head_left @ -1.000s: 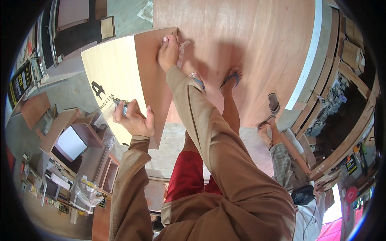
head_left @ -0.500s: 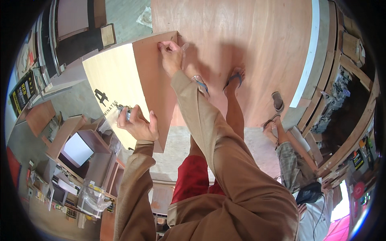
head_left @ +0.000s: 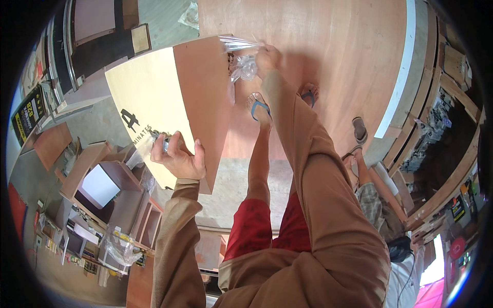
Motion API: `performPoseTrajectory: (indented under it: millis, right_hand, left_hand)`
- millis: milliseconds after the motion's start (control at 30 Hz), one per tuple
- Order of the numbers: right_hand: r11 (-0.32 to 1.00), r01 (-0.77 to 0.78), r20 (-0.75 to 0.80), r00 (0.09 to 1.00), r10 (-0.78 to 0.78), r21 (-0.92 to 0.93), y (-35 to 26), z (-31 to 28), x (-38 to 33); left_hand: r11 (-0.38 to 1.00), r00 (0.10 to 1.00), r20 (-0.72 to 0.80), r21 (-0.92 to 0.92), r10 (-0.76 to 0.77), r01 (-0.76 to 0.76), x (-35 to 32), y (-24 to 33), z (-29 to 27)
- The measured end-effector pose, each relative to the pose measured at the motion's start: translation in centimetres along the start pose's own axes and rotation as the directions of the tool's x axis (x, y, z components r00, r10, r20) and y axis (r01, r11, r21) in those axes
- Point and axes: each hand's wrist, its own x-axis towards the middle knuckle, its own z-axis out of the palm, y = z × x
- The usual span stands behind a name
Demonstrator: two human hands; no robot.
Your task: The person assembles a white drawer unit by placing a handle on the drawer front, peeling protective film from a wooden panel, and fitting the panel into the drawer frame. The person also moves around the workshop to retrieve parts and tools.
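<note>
A box-like wooden piece (head_left: pixel 203 113) with a pale yellow face and a brown side stands on a large plywood sheet (head_left: pixel 339 31). Clear plastic film (head_left: pixel 239 43) stretches from its far corner to my right hand (head_left: pixel 267 59), whose fingers are closed on the film's end. More of the film hangs crumpled below that hand. My left hand (head_left: pixel 178 158) rests on the pale face near the edge, fingers curled round a small silvery, crumpled-looking thing (head_left: pixel 162 139) that I cannot make out.
My feet in blue flip-flops (head_left: pixel 260 108) stand on the plywood. Another person's sandalled foot (head_left: pixel 354 154) is at the right. Wooden cabinet parts (head_left: pixel 84 169) stand at the left, and a wooden frame holding plastic-wrapped parts (head_left: pixel 429 133) stands at the right.
My right hand has moved right from the box's far corner, pulling the clear film out into a taut strip. The left hand stays almost in place.
</note>
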Motion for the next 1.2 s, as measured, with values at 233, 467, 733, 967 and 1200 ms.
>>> performPoseTrajectory:
  millis: [233, 467, 733, 967, 1200]
  right_hand:
    - [0.759, 0.389, 0.066, 0.906, -0.419, -0.521, 3.2, -10.0, -0.5]
    - [0.796, 0.402, 0.257, 0.913, -0.315, -0.452, 1.0, 9.6, -0.4]
    - [0.369, 0.468, 0.422, 0.884, -0.201, -0.803, -2.9, 7.5, -2.9]
    - [0.075, 0.248, 0.244, 0.968, -0.062, -0.966, 4.2, -8.2, 4.9]
    - [0.031, 0.27, 0.271, 0.95, 0.152, -0.962, 13.2, -19.9, -0.8]
  left_hand:
    - [0.999, 1.0, 0.004, 0.035, -0.015, 0.015, -0.5, 0.6, -0.5]
    - [0.996, 1.0, -0.001, -0.086, -0.013, 0.013, 0.0, -0.6, 0.5]
    - [0.996, 0.998, -0.016, -0.058, -0.064, 0.063, -1.2, -0.6, 0.4]
    - [0.998, 1.0, -0.015, -0.061, -0.026, 0.025, -0.8, -0.7, 0.2]
    - [0.991, 0.996, -0.048, -0.116, -0.069, 0.063, 0.0, -0.4, 0.8]
